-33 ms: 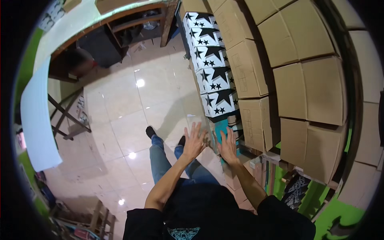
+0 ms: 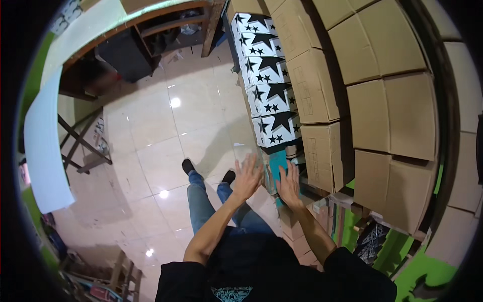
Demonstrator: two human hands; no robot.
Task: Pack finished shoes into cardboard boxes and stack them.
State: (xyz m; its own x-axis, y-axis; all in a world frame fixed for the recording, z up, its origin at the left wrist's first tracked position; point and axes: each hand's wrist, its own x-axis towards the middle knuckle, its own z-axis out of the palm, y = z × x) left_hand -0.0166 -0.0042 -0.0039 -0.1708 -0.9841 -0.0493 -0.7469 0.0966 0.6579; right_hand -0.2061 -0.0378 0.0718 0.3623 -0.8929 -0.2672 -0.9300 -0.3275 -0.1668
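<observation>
Both of my hands are held out in front of me with nothing in them. My left hand (image 2: 248,177) has its fingers spread over the tiled floor, beside the lower shelf edge. To its right, my right hand (image 2: 289,183) is open too, fingers up, in front of a teal box (image 2: 278,162) that it partly hides. Just beyond the hands stands a row of white boxes with black stars (image 2: 275,128). Right of my right hand is a plain brown cardboard box (image 2: 318,153). Whether either hand touches anything, I cannot tell.
Large cardboard boxes (image 2: 395,116) are stacked along the right. A wooden workbench (image 2: 146,20) runs across the far left, with a dark box (image 2: 125,55) under it. A white-topped folding table (image 2: 45,151) stands at left. Wooden furniture (image 2: 118,277) is at lower left.
My left hand has turned slightly and shifted a little to the right. My right hand has moved slightly right. The view has shifted a little; nothing was picked up.
</observation>
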